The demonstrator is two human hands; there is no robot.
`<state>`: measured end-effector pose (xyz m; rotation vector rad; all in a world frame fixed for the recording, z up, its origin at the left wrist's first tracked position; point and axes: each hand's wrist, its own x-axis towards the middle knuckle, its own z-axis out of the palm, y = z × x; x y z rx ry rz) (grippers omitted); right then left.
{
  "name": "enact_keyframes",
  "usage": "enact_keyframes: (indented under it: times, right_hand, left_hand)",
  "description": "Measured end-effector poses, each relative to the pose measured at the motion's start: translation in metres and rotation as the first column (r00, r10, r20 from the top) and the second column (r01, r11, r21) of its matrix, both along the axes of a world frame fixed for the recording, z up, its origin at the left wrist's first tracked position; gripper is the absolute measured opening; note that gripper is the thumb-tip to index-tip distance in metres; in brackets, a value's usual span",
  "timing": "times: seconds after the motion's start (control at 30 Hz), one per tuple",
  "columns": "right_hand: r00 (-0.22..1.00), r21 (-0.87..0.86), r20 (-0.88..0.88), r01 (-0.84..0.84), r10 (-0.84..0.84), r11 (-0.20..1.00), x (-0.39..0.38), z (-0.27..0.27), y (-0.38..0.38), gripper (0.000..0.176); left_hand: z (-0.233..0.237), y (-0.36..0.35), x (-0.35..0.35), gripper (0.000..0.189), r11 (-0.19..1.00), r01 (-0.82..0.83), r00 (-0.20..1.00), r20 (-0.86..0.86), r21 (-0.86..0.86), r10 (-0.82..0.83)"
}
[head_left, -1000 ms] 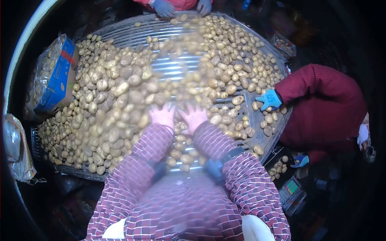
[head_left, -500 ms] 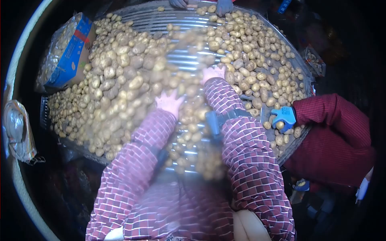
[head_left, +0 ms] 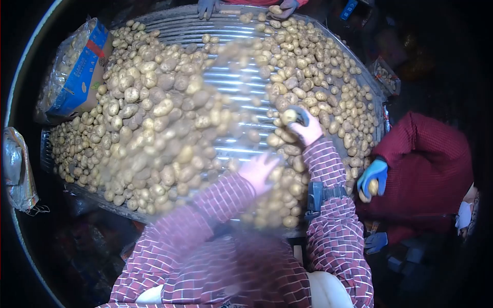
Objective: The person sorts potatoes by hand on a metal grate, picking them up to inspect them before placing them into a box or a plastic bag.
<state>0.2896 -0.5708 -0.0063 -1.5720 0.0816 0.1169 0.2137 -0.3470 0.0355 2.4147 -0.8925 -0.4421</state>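
Note:
My left hand (head_left: 258, 173), smeared by motion, is low over the near middle of the slatted table (head_left: 239, 77), beside heaped potatoes (head_left: 287, 192); whether it holds anything is unclear. Farther right, my right hand (head_left: 306, 128) has its fingers closed around a potato (head_left: 289, 117) at the edge of the right-hand pile. The fingers look dark, the back of the hand bare. Large potatoes (head_left: 159, 108) fill the left side of the table, many blurred near the middle.
A blue cardboard box (head_left: 79, 77) stands at the left edge. At the right, a co-worker's gloved hand (head_left: 374, 179) holds potatoes. Another person's gloved hands (head_left: 208, 7) are at the far edge. A plastic-wrapped bundle (head_left: 19, 169) hangs at far left.
My left hand has moved right and nearer to me. My right hand has moved right and nearer, and now holds a potato. The co-worker's blue glove has lifted potatoes towards the body.

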Motion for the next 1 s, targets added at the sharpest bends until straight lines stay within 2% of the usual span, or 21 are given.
enact_keyframes:
  times: [0.03, 0.07, 0.1, 0.13, 0.17, 0.2, 0.23, 0.27, 0.33, 0.43, 0.53, 0.57, 0.6, 0.67, 0.7, 0.73, 0.77, 0.87, 0.9, 0.93, 1.0]
  right_hand:
    - [0.998, 0.246, -0.063, 0.038, -0.024, 0.969, -0.001, 0.005, -0.004, 0.045]
    - [0.991, 0.476, -0.129, 0.090, -0.031, 0.875, 0.000, 0.020, -0.004, 0.041]
    - [0.966, 0.563, -0.235, 0.225, -0.107, 0.795, 0.006, 0.023, -0.001, 0.036]
    - [0.977, 0.313, -0.173, 0.172, -0.122, 0.934, 0.020, 0.015, 0.002, 0.037]
    - [0.984, 0.027, -0.119, 0.134, -0.130, 0.991, 0.035, 0.007, 0.006, 0.038]
    - [0.924, 0.117, -0.354, 0.196, -0.144, 0.974, 0.054, 0.005, 0.021, 0.041]
    - [0.980, -0.153, -0.131, 0.131, -0.152, 0.980, 0.072, -0.008, 0.041, 0.038]
    - [0.992, -0.416, 0.091, 0.117, -0.087, 0.902, 0.091, -0.023, 0.063, 0.035]
    - [0.974, -0.716, 0.203, 0.079, 0.099, 0.694, 0.129, -0.030, 0.100, 0.035]
    - [0.951, -0.916, -0.178, -0.254, 0.254, 0.311, 0.155, -0.034, 0.140, 0.034]
    - [0.930, -0.941, -0.227, -0.286, 0.288, 0.182, 0.155, -0.030, 0.143, 0.033]
    - [0.950, -0.935, -0.142, -0.221, 0.279, 0.277, 0.159, -0.057, 0.134, 0.031]
    - [0.971, -0.855, -0.081, -0.184, 0.224, 0.485, 0.150, -0.052, 0.121, 0.031]
    - [0.998, -0.584, 0.005, -0.050, 0.065, 0.810, 0.137, -0.037, 0.083, 0.029]
    - [0.998, -0.379, -0.031, -0.069, 0.061, 0.923, 0.136, -0.045, 0.062, 0.028]
    - [0.996, -0.151, -0.068, -0.072, 0.062, 0.986, 0.132, -0.055, 0.044, 0.027]
    - [0.984, 0.167, -0.172, -0.027, 0.056, 0.986, 0.124, -0.059, 0.032, 0.038]
    - [0.988, -0.020, -0.109, -0.109, 0.106, 0.994, 0.103, -0.047, 0.030, 0.036]
    - [0.994, -0.317, -0.034, -0.105, 0.099, 0.943, 0.097, -0.022, 0.043, 0.037]
    - [0.996, -0.458, 0.015, -0.075, 0.092, 0.886, 0.099, -0.019, 0.054, 0.037]
    - [0.989, -0.701, 0.091, -0.018, 0.114, 0.713, 0.093, -0.011, 0.079, 0.038]
  left_hand:
    - [0.000, 0.008, 0.017, 0.057, 0.998, -0.014, 0.999, 0.029, -0.059, 0.016]
    - [-0.013, 0.018, 0.041, 0.052, 0.991, -0.038, 0.941, 0.329, -0.125, 0.078]
    - [-0.013, 0.030, 0.072, 0.045, 0.990, -0.136, 0.891, 0.432, -0.040, 0.140]
    - [0.004, 0.045, 0.102, 0.054, 0.945, -0.292, 0.917, 0.326, 0.149, 0.231]
    - [0.018, 0.058, 0.124, 0.059, 0.881, -0.415, 0.874, 0.368, 0.226, 0.317]
    - [0.025, 0.072, 0.140, 0.065, 0.795, -0.531, 0.819, 0.418, 0.295, 0.392]
    - [0.007, 0.097, 0.154, 0.069, 0.819, -0.486, 0.844, 0.408, 0.304, 0.350]
    - [-0.016, 0.114, 0.165, 0.073, 0.840, -0.443, 0.865, 0.398, 0.314, 0.307]
    - [-0.026, 0.116, 0.168, 0.073, 0.844, -0.449, 0.843, 0.453, 0.294, 0.291]
    - [-0.026, 0.113, 0.170, 0.066, 0.848, -0.463, 0.849, 0.404, 0.258, 0.340]
    - [-0.019, 0.111, 0.163, 0.058, 0.850, -0.424, 0.879, 0.368, 0.313, 0.304]
    - [-0.024, 0.112, 0.153, 0.052, 0.870, -0.420, 0.865, 0.405, 0.259, 0.297]
    - [-0.018, 0.108, 0.141, 0.049, 0.863, -0.403, 0.876, 0.402, 0.304, 0.267]
    - [-0.018, 0.101, 0.114, 0.047, 0.889, -0.350, 0.918, 0.300, 0.296, 0.261]
    - [-0.023, 0.097, 0.099, 0.046, 0.912, -0.323, 0.927, 0.276, 0.251, 0.252]
    - [-0.009, 0.087, 0.085, 0.047, 0.853, -0.219, 0.960, 0.261, 0.474, 0.101]
    - [-0.008, 0.081, 0.074, 0.046, 0.895, -0.188, 0.965, 0.248, 0.404, 0.090]
    - [-0.016, 0.050, 0.024, 0.045, 0.974, -0.009, 0.981, 0.188, 0.228, -0.035]
    - [-0.012, 0.039, 0.009, 0.045, 0.980, 0.018, 0.984, 0.170, 0.197, -0.053]
    - [-0.008, 0.030, -0.003, 0.046, 0.985, 0.052, 0.986, 0.150, 0.167, -0.078]
    - [-0.016, 0.014, -0.023, 0.043, 0.976, 0.213, 0.969, 0.136, -0.050, -0.205]
